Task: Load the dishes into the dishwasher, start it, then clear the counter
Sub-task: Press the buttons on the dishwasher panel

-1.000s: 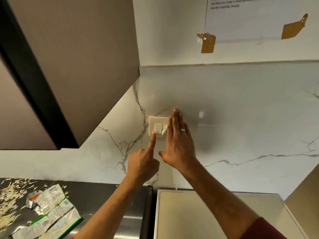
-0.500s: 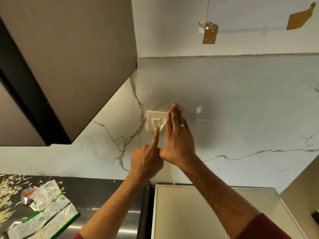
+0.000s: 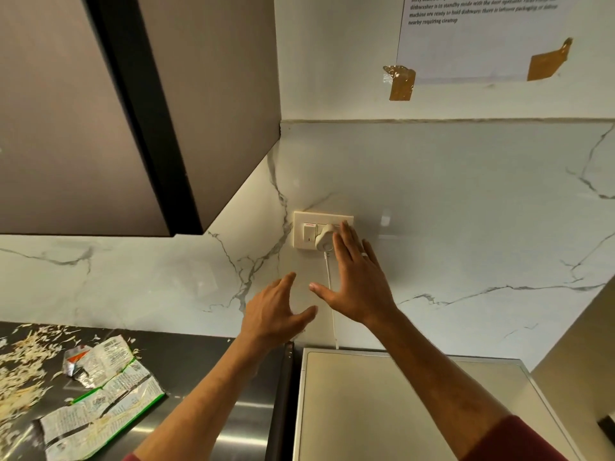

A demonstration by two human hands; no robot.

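Note:
A cream wall socket plate (image 3: pixel 301 218) sits on the marble backsplash, its switch (image 3: pixel 309 231) showing red at the top. A white plug (image 3: pixel 324 239) is in the socket, and its cord (image 3: pixel 330 294) runs down behind the dishwasher's flat grey top (image 3: pixel 382 404). My right hand (image 3: pixel 357 277) is spread flat, fingertips at the plate's right side beside the plug. My left hand (image 3: pixel 276 311) hovers lower left of the socket, fingers relaxed, holding nothing.
The steel counter (image 3: pixel 213 367) at left carries torn food wrappers (image 3: pixel 100 390) and scattered pale shreds (image 3: pixel 20 364). A brown wall cabinet (image 3: pixel 100 111) overhangs at upper left. A taped paper notice (image 3: pixel 482 38) hangs on the wall above.
My left index finger has come off the switch and that hand has dropped and opened. The right hand has slid down and right, uncovering the plug.

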